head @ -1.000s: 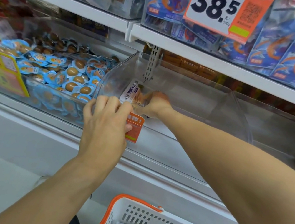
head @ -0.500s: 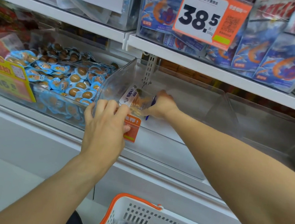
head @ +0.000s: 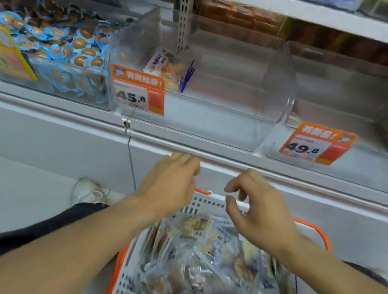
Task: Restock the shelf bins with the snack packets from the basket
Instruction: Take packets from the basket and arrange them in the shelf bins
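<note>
Both hands, left [head: 168, 188] and right [head: 257, 214], hover with loose, empty fingers over the basket [head: 207, 201] of packets [head: 206, 264], below the clear bin [head: 218, 115].

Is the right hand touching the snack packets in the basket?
Apart. The head view shows the right hand hovering empty over the basket's far rim, fingers loosely curled, above the snack packets.

A white shoe [head: 87, 193] rests on the pale floor [head: 0, 191] (beside a dark trouser leg [head: 26, 234]).
</note>
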The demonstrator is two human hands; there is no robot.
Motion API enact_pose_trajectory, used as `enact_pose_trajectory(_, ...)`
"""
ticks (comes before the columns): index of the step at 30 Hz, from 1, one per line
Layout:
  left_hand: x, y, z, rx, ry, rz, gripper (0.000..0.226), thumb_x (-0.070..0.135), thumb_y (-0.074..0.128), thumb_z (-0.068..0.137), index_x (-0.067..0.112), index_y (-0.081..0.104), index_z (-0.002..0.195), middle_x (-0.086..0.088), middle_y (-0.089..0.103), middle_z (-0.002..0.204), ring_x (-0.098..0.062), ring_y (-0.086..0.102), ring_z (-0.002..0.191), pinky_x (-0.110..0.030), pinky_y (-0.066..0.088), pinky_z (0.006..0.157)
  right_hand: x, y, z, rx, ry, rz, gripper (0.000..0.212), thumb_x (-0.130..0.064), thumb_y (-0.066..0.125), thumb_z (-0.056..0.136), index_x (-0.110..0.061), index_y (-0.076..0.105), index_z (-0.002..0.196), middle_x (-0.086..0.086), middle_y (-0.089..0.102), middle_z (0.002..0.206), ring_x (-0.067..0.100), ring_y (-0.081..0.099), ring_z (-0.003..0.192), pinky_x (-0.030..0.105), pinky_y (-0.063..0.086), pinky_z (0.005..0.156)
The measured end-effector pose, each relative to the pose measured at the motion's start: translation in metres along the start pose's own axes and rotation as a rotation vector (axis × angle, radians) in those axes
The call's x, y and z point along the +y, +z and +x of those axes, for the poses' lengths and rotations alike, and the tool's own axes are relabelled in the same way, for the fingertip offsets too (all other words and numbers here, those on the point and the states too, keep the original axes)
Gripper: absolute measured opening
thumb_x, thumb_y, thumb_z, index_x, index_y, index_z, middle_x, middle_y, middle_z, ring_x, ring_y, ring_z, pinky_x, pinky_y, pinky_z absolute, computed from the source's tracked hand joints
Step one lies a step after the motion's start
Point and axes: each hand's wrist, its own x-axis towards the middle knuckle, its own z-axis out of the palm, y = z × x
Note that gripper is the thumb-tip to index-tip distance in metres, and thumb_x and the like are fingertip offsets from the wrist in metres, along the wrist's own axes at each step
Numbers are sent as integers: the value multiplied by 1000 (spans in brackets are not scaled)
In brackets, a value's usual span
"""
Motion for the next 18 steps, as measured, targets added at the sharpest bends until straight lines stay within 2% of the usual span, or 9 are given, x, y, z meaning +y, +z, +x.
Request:
enact_pose_trajectory(1,5,19,-11,-151,-85,17,16,16,52,88,15,58,103,-6,63,105,-28,57,100,-38,44,80,11,18,-20,-95,80,6,11,-23,60,88,-22,60,99,-14,46,92,3,48,73,25,43,66)
enact_pose_trajectory(3,11,57,-34,-338,-195,115,25,29,48,95,16,54,115,-6,59,118,-26,55,108,-38,45,86,29,51,-53,-291,239,27,15,-24,60,90,-23,61,105,-13,48,95,6,48,76,26,43,72)
enact_pose_trajectory(6,16,96,-66,-465,-369,163,44,43,47,98,17,43,134,-8,48,130,-28,48,118,-38,42,92,40,81,-75,-497,366,50,16,-26,59,93,-19,63,106,-5,61,101,12,55,81,30,50,76)
enact_pose_trajectory(8,11,114,-82,-489,-423,218,44,37,50,97,18,43,136,-7,49,129,-26,48,118,-35,42,92,38,91,-80,-588,394,81,18,-28,59,93,-16,64,105,1,66,105,20,62,88,36,54,81)
enact_pose_trajectory(10,5,125,-93,-465,-432,270,36,26,53,94,19,54,129,-6,56,122,-25,52,112,-35,45,89,37,96,-85,-662,394,97,18,-30,58,94,-17,63,106,4,65,108,23,63,95,40,54,85)
enact_pose_trajectory(13,2,130,-100,-233,-416,196,4,13,68,84,13,71,87,-10,60,100,-31,54,92,-41,50,79,36,95,-84,-684,407,153,17,-27,57,96,-15,63,107,4,65,105,24,63,95,41,55,85)
enact_pose_trajectory(14,6,127,-99,-159,-440,130,8,13,69,83,14,68,75,-8,59,95,-30,53,89,-41,49,77,36,94,-82,-659,442,211,17,-25,59,95,-15,63,107,1,65,102,22,63,94,39,55,85)
enact_pose_trajectory(16,21,118,-95,-87,-473,-73,18,15,64,88,19,57,73,-1,58,89,-22,54,83,-34,47,71,35,90,-75,-599,517,343,26,-24,65,91,-14,61,114,-4,61,98,18,62,92,33,54,84)
enact_pose_trajectory(18,38,109,-88,-82,-493,-265,17,18,59,95,23,52,80,6,61,78,-14,59,72,-28,45,60,31,84,-68,-613,532,434,50,-26,72,86,-16,49,130,-6,55,105,16,60,94,28,50,81)
